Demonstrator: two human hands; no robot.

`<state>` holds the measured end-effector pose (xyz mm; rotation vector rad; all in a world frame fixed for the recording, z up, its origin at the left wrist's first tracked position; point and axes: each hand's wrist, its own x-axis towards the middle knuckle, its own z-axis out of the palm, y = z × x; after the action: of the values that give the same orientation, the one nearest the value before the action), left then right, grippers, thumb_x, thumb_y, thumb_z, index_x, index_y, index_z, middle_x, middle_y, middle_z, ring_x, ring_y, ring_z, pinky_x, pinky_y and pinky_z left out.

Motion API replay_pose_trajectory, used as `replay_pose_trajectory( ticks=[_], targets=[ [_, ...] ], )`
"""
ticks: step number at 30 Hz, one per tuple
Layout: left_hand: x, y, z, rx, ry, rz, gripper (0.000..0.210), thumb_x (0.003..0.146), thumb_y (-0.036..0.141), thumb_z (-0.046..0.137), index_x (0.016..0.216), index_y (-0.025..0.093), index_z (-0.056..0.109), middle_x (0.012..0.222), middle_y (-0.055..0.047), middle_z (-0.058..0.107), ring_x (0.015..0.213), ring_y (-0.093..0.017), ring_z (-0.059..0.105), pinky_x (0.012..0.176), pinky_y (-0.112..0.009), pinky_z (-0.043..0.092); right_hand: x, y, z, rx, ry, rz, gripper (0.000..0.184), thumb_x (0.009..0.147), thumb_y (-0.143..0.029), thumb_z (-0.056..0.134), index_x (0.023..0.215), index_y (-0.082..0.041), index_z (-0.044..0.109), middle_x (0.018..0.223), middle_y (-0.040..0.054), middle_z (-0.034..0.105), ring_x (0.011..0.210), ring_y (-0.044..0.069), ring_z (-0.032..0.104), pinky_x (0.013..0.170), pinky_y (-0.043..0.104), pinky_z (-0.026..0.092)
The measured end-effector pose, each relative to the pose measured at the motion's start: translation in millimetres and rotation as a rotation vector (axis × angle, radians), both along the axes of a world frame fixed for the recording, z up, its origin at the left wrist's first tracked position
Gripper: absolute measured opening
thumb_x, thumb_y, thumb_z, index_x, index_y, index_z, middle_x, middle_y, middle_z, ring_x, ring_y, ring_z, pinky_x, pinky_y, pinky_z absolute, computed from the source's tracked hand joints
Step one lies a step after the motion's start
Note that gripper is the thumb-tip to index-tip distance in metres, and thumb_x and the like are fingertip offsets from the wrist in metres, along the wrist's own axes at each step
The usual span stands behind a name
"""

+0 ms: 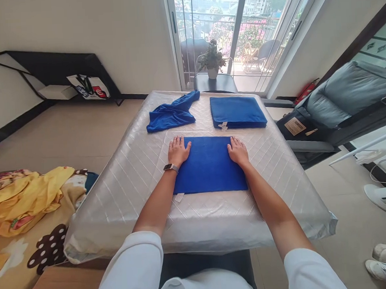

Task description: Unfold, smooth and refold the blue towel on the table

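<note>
A blue cloth (pixel 210 167) lies flat as a smooth rectangle on the table in front of me, a small white tag at its near left edge. My left hand (pixel 178 152) rests on its far left corner, fingers stretched out, a watch on the wrist. On the far right corner lies my right hand (pixel 237 150), flat with the fingers extended. Behind, to the right, sits a neat stack of folded blue cloths (pixel 238 111) with white tags showing. A crumpled blue cloth (pixel 173 113) lies behind to the left.
A silvery quilted cover (pixel 123 174) drapes the table (pixel 296 199). At the left is a bed with yellow fabric (pixel 37 196). A grey recliner (pixel 333 107) stands at the right. Beyond the table, a potted plant (pixel 212 59) stands on a dark chair by the glass door.
</note>
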<state>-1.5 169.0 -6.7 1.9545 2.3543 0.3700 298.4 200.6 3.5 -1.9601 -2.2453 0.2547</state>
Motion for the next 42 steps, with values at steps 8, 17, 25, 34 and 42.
replay_pose_trajectory(
  ticks=[8,17,25,34,42],
  targets=[
    [29.8,9.1,15.8,0.039,0.009,-0.019,0.077,0.108,0.054,0.022,0.161,0.000,0.033,0.170,-0.023,0.028,0.161,-0.032,0.021,0.131,-0.050,0.015,-2.2,-0.5,1.3,0.001,-0.008,-0.011,0.062,0.110,-0.039,0.023,0.167,-0.015,0.029,0.174,0.0068,0.025,0.160,0.022,0.023,0.130,0.042,0.016],
    [210.4,28.9,24.5,-0.008,-0.209,-0.518,0.069,0.110,0.050,0.019,0.160,0.008,0.040,0.168,-0.017,0.036,0.158,-0.025,0.029,0.130,-0.042,0.022,8.2,-1.7,-0.4,-0.015,-0.100,0.072,0.066,0.107,-0.035,0.035,0.168,-0.013,0.023,0.176,0.0074,0.020,0.162,0.021,0.017,0.131,0.038,0.015],
    [157.2,21.9,6.3,-0.028,-0.110,-0.405,0.074,0.108,0.055,0.013,0.163,0.010,0.036,0.170,-0.012,0.033,0.160,-0.024,0.024,0.132,-0.042,0.013,2.4,4.4,-4.9,0.012,-0.021,-0.001,0.062,0.108,-0.032,0.019,0.167,-0.012,0.029,0.174,0.0056,0.026,0.160,0.021,0.024,0.130,0.041,0.019],
    [8.6,8.6,-2.2,-0.031,0.007,-0.081,0.079,0.106,0.059,0.013,0.163,0.009,0.034,0.171,-0.016,0.031,0.159,-0.030,0.026,0.130,-0.049,0.018,1.0,3.0,-3.6,-0.008,0.017,-0.016,0.062,0.109,-0.034,0.021,0.166,-0.012,0.029,0.174,0.0042,0.026,0.160,0.020,0.023,0.131,0.039,0.015],
    [-6.1,0.6,0.3,-0.037,0.011,-0.029,0.081,0.105,0.061,0.016,0.163,0.007,0.033,0.172,-0.016,0.030,0.160,-0.030,0.023,0.130,-0.047,0.018,-4.1,-0.4,3.5,0.003,0.000,-0.028,0.061,0.109,-0.033,0.022,0.167,-0.015,0.028,0.175,0.0058,0.024,0.160,0.022,0.023,0.130,0.041,0.017]
  ],
)
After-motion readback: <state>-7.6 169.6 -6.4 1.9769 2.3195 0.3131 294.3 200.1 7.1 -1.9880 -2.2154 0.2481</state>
